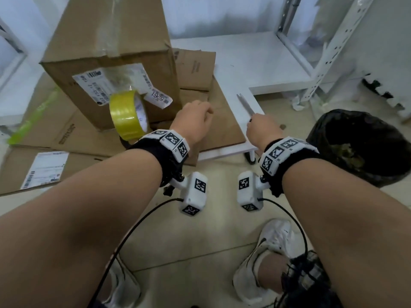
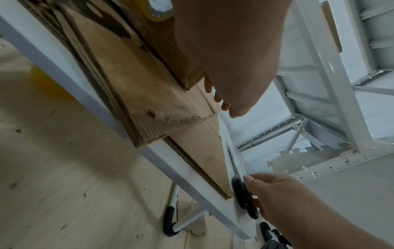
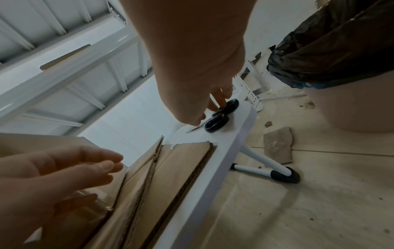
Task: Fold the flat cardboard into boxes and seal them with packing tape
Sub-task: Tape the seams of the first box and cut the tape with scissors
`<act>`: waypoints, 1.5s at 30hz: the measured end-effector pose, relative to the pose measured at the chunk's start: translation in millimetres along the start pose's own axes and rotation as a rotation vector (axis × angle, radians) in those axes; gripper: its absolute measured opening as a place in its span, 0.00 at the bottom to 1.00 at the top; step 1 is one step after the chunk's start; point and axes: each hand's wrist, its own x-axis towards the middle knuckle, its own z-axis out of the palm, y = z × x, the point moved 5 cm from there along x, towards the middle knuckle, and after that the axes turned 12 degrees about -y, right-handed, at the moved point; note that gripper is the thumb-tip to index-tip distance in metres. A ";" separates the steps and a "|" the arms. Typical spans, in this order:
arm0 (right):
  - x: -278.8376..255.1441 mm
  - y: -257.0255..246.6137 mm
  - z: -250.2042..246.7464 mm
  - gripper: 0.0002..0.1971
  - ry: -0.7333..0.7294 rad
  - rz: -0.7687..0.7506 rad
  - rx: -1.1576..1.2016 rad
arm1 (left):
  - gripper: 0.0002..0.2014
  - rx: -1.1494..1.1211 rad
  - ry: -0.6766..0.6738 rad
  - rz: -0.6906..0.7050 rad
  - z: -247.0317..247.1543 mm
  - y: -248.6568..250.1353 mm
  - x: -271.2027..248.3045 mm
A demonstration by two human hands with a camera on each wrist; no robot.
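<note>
A taped-up cardboard box (image 1: 111, 52) stands on flat cardboard sheets (image 1: 224, 123) that lie on a low white table (image 1: 249, 61). A yellow tape roll (image 1: 127, 114) stands on edge against the box's front. My left hand (image 1: 195, 117) hovers over the flat sheets beside the box's corner, its fingers (image 3: 100, 168) relaxed and holding nothing. Scissors (image 1: 245, 103) with black handles (image 3: 217, 123) lie on the table's bare right corner. My right hand (image 1: 263, 130) pinches those handles (image 2: 241, 190) between thumb and fingers, and the blades rest on the table.
A bin lined with a black bag (image 1: 360, 147) stands on the floor at the right. White metal shelving (image 1: 333, 41) rises behind the table. More flat cardboard with a shipping label (image 1: 44, 170) lies on the floor at the left. Cardboard scraps (image 3: 277, 144) lie under the table.
</note>
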 end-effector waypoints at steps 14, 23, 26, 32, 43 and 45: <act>9.1 15.0 -6.7 0.15 0.113 0.198 0.354 | 0.14 -0.087 -0.009 -0.006 3.4 -16.2 6.2; -29.1 -51.0 -34.9 0.27 0.197 -0.156 0.705 | 0.12 -0.130 0.115 0.062 -39.5 0.8 -17.7; -40.2 -79.2 -44.8 0.23 0.165 -0.290 0.728 | 0.12 -0.134 0.190 0.071 -66.2 1.9 -38.7; -72.0 -132.0 -76.0 0.19 0.096 -0.552 0.682 | 0.12 -0.140 0.332 -0.019 -124.3 -29.1 -94.8; -98.2 -181.9 -88.5 0.23 -0.119 -0.672 0.196 | 0.21 -0.387 0.280 -0.312 -132.4 -105.3 -136.9; -94.3 -181.8 -85.5 0.23 -0.126 -0.673 0.158 | 0.22 -0.451 0.247 -0.310 -122.6 -105.9 -133.0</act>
